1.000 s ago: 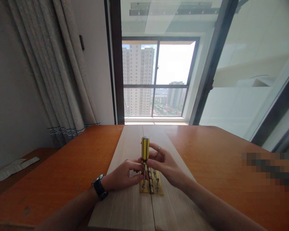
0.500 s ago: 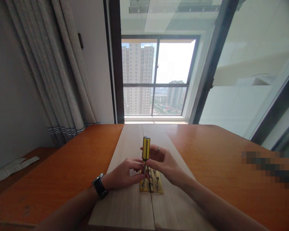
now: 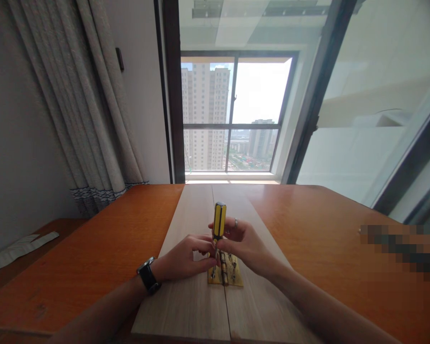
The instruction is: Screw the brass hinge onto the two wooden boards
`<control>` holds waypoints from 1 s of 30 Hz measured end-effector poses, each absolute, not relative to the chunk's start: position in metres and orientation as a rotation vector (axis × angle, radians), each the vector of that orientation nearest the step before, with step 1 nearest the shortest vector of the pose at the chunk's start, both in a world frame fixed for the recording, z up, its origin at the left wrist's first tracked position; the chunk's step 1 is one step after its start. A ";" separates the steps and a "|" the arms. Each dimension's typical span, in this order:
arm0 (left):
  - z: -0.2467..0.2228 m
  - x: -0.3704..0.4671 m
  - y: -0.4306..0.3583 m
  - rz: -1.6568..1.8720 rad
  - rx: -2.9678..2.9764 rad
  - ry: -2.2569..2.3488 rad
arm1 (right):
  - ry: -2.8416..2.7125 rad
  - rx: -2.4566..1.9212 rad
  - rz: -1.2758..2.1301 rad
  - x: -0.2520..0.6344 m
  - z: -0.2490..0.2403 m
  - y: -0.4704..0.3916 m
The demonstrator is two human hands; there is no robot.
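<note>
A yellow and black screwdriver [image 3: 220, 220] stands nearly upright over a brass-coloured hinge [image 3: 238, 279]. My right hand [image 3: 246, 242], with a ring on one finger, is closed round the lower part of its handle with thumb and fingers. My left hand [image 3: 187, 258] comes in from the other side, its thumb and fingertips closed about the shaft just above the hinge. The hinge lies across the seam between two pale wooden boards [image 3: 186, 306], and several screws show in its leaves. My fingers cover the hinge's far part.
Under the boards is an orange-brown wooden table [image 3: 329, 224]. A pale strip [image 3: 21, 251] lies at the far left, beside the table. A pixelated dark patch covers something at the right. Behind the table are a grey curtain [image 3: 82, 105] and a window [image 3: 232, 126].
The screwdriver's handle has tipped slightly to the right and turned a little in my right hand. My left hand and the hinge have stayed in place.
</note>
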State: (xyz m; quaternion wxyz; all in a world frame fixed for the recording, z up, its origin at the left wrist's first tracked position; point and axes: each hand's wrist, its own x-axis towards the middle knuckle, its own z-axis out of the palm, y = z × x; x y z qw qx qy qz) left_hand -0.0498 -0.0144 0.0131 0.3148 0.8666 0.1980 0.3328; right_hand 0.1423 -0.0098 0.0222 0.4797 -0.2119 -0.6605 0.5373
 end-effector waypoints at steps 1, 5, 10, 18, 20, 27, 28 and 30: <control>0.013 -0.050 -0.015 0.874 2.284 0.524 | -1.602 -0.504 1.313 0.142 0.022 -0.009; 0.014 -0.051 -0.015 0.841 2.298 0.564 | -1.574 -0.452 1.376 0.143 0.026 -0.012; 0.015 -0.050 -0.015 0.844 2.288 0.542 | -1.593 -0.451 1.391 0.144 0.032 -0.019; 0.014 -0.049 -0.015 0.866 2.284 0.542 | -1.607 -0.555 1.228 0.143 0.024 -0.011; 0.015 -0.049 -0.015 0.856 2.280 0.534 | -1.583 -0.563 1.232 0.142 0.025 -0.011; 0.015 -0.049 -0.014 0.831 2.303 0.538 | -1.590 -0.490 1.302 0.144 0.035 -0.019; 0.015 -0.049 -0.014 0.835 2.305 0.543 | -1.589 -0.499 1.299 0.145 0.034 -0.019; 0.014 -0.049 -0.013 0.846 2.310 0.547 | -1.594 -0.516 1.288 0.145 0.033 -0.018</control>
